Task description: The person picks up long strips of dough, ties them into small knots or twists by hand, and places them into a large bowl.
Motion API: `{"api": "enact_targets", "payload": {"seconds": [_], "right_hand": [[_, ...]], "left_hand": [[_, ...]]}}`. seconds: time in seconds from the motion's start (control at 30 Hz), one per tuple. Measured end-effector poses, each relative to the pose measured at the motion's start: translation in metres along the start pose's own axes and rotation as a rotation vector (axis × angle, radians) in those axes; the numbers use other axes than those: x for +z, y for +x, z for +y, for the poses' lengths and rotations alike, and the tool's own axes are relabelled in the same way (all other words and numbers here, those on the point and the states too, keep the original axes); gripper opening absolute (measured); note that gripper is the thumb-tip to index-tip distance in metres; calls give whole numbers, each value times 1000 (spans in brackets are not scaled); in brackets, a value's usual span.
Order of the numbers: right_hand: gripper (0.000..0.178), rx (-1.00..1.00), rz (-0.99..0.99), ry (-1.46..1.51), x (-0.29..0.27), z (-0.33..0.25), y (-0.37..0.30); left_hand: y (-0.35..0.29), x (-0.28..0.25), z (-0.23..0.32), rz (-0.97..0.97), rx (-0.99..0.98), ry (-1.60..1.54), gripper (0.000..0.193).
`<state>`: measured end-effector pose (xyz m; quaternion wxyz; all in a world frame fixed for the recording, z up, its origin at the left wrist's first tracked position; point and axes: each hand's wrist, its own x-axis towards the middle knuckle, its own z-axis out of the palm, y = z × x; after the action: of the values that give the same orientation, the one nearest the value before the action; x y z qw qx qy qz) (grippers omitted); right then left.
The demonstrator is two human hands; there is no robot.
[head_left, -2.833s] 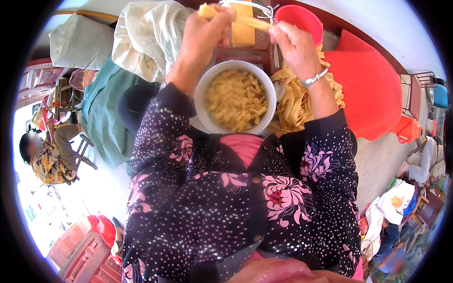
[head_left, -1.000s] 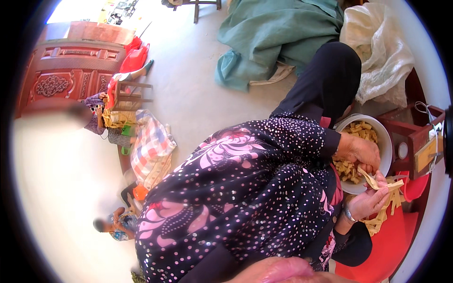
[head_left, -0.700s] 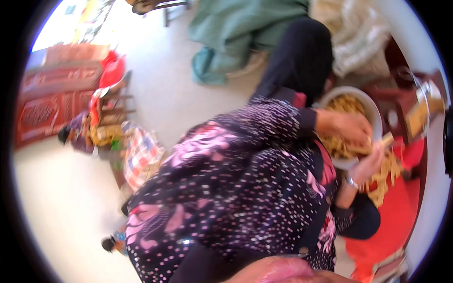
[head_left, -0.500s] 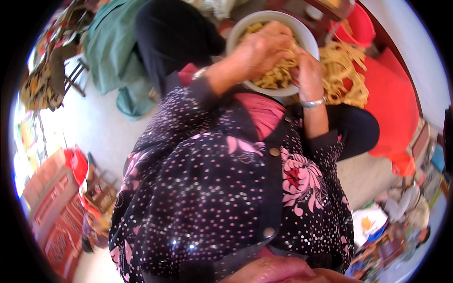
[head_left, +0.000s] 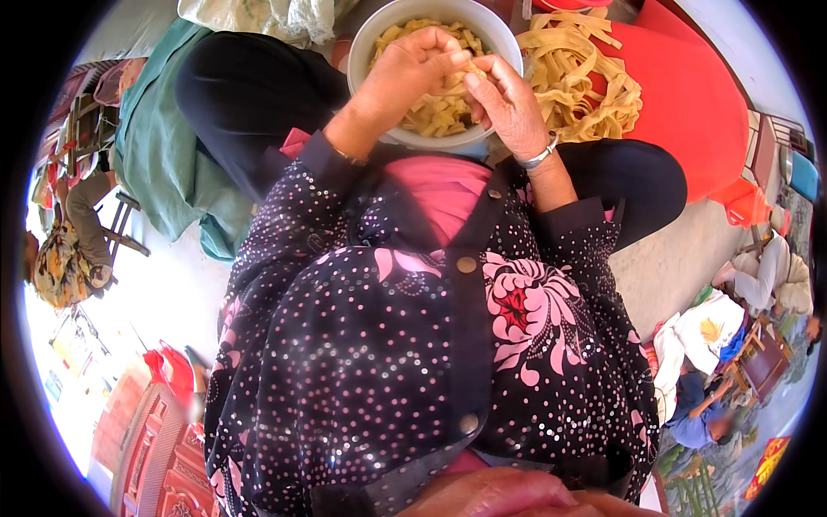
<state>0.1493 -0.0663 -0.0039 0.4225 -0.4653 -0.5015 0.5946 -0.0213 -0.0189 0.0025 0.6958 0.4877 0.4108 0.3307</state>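
Note:
Both my hands meet over a white round tub (head_left: 356,65) between my knees. The fingertips of my left hand (head_left: 403,76) are closed in a pinch on a pale yellow strip (head_left: 471,71). My right hand (head_left: 513,108) pinches the same small strip from the other side, thumb against fingers. Below them, the tub holds many short yellowish pieces (head_left: 439,121); their exact kind I cannot make out. Long, flat, yellowish strips (head_left: 594,90) lie in a tangled heap just right of the tub.
A red cloth or sheet (head_left: 698,112) spreads under the strips to the right. Green fabric (head_left: 164,146) lies beside my left knee. A whitish sack (head_left: 267,15) is at the far left of the tub. Wooden stools (head_left: 125,228) stand further left.
My view has shifted, so the tub and strips appear further left and higher. My hands have lifted from down among the pieces and now pinch a strip between them above the tub.

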Motion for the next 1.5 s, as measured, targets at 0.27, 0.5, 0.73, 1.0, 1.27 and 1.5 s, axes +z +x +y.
{"api": "enact_targets", "payload": {"seconds": [0.27, 0.5, 0.73, 1.0, 1.27, 1.5], "right_hand": [[31, 54, -44, 84, -9, -2, -4], [31, 60, 1, 122, -8, 4, -10], [30, 18, 193, 173, -4, 13, -18], [40, -71, 232, 208, -16, 8, -32], [21, 4, 429, -43, -25, 13, -50], [19, -5, 519, -179, -37, 11, -63]], "left_hand": [[-11, 3, 10, -167, 50, -152, 22], [-14, 12, 6, -189, 308, 451, 40], [-6, 22, -3, -125, 38, 229, 40], [1, 31, 3, -440, -235, -311, 47], [20, 11, 1, -478, -393, -804, 44], [26, 18, 21, -366, -325, -616, 45]]}}
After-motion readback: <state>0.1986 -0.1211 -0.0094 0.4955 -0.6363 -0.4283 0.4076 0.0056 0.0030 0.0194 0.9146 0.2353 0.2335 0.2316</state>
